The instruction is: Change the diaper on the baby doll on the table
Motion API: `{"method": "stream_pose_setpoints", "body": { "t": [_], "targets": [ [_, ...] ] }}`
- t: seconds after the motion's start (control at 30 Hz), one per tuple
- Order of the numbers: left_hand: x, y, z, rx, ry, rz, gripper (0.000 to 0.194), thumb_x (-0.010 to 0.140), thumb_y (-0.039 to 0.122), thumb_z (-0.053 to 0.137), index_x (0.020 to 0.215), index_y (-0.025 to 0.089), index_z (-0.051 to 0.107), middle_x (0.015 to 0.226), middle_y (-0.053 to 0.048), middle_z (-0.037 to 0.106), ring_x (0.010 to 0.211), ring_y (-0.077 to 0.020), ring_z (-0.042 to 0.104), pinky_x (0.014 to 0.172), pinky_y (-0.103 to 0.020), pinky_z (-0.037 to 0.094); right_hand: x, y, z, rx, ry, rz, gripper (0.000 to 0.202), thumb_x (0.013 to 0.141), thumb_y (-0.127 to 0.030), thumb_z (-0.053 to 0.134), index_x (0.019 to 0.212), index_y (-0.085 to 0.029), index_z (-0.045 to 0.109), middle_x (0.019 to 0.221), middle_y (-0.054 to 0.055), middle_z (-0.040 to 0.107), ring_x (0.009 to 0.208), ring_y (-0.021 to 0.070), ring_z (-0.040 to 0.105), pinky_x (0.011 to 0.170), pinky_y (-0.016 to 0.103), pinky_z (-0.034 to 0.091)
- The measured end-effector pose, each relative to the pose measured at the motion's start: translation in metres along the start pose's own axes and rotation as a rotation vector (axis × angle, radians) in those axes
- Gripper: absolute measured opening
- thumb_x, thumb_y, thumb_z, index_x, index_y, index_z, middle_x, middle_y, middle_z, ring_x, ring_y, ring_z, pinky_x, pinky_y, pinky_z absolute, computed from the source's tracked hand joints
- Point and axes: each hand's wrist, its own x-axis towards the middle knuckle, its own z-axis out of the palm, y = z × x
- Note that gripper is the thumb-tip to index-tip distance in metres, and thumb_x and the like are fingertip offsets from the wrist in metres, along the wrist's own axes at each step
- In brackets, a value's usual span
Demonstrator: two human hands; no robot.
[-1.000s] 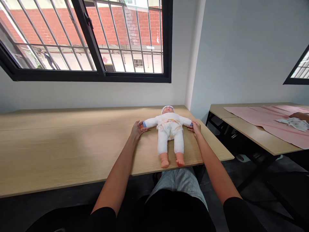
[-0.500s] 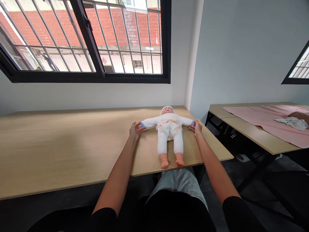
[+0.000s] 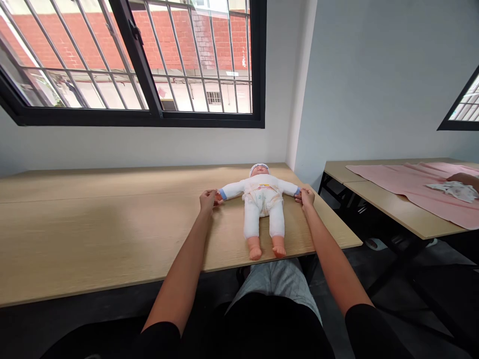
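Observation:
A baby doll (image 3: 263,199) lies on its back on the wooden table (image 3: 112,234), its bare feet toward me at the front edge. It wears a white suit with blue cuffs, a diaper and a patterned headband. Its arms are stretched out to both sides. My left hand (image 3: 208,200) is closed on the doll's hand at the left, beside the blue cuff. At the other side, my right hand (image 3: 307,197) is closed around the doll's other hand. My fingers partly hide both doll hands.
To the right stands another table (image 3: 392,209) with a pink cloth (image 3: 400,187) spread over it. There another person's hand (image 3: 464,178) touches a white patterned garment (image 3: 454,190). A barred window (image 3: 202,65) is in the wall behind my table.
Both my hands have closed from loosely held, partly open fingers to a grip on the doll's hands. The doll's body has stayed in place.

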Motion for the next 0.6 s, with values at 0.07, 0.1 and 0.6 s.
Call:
{"method": "stream_pose_setpoints", "body": {
  "t": [0.07,0.1,0.6],
  "targets": [
    [0.0002,-0.0028,-0.0007,0.018,-0.011,0.023,0.017,0.071,0.020,0.069,0.085,0.016,0.062,0.064,-0.001,0.062,0.042,-0.0114,0.055,0.044,-0.024,0.048,0.0014,0.0019,-0.0005,-0.014,0.010,-0.012,0.023,0.082,-0.011,0.058,0.104,-0.015,0.057,0.068,-0.005,0.060,0.046,0.0075,0.061,0.038,0.014,0.051],
    [0.0004,-0.0040,-0.0009,0.020,-0.022,0.038,0.019,0.069,0.020,0.071,0.085,0.016,0.062,0.064,-0.001,0.062,0.043,-0.0116,0.056,0.045,-0.024,0.049,0.0020,0.0026,-0.0007,-0.014,0.009,-0.016,0.026,0.081,-0.011,0.060,0.107,-0.015,0.057,0.068,-0.005,0.060,0.047,0.0075,0.061,0.038,0.014,0.051],
    [-0.0055,-0.0013,-0.0003,0.069,-0.070,0.097,0.032,0.060,0.012,0.070,0.090,0.016,0.059,0.062,0.000,0.063,0.043,-0.0127,0.057,0.047,-0.025,0.049,0.0080,0.0064,-0.0008,-0.139,-0.008,-0.049,0.050,0.075,-0.017,0.063,0.124,-0.011,0.055,0.053,-0.009,0.060,0.035,0.0070,0.051,0.031,0.011,0.037]
  ]
}}
